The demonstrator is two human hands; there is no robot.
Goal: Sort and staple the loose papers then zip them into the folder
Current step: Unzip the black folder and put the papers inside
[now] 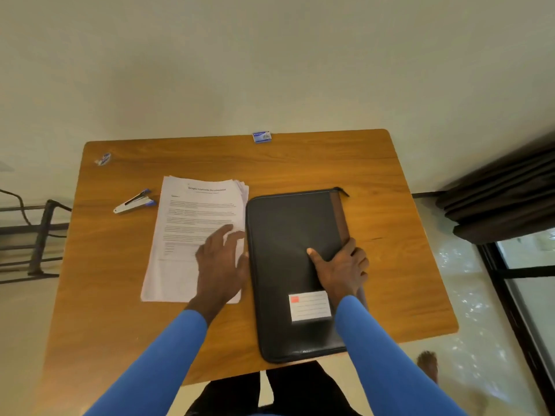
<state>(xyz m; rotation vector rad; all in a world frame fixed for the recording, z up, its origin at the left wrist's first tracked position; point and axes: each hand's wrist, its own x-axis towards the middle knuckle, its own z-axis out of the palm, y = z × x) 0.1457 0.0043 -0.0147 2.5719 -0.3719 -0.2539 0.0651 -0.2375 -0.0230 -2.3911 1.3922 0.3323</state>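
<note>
Head view: we record a wooden counter with the task's items laid out and no step visibly completed. The loose papers lie in one stack left of centre, printed side up, with their far corners fanned unevenly at about 1 o'clock of the stack. The folder, black with a brown strip along its right side, lies flat just beside the papers at their 3 o'clock. It appears closed, with its zip pull at the far right corner and a white label near its near end. The stapler rests at 10 o'clock of the papers, near them but not touching. A small blue box, which we take for staples, sits at the counter's far edge at 12 o'clock. A small blue-and-white item lies at the 11 o'clock corner; we cannot tell what it is. The left grip lies wide, fingers spread flat on the lower right part of the papers and holding nothing. The right grip holds the folder at its right edge, thumb on the cover and fingers wrapped round the side. We judge the work to be at its opening: the sorting is in hand or about to start, and nothing looks stapled. In our judgement the next move calls for setting the folder clear, gathering the sheets and squaring their edges so the stapler can bite one corner cleanly.
</note>
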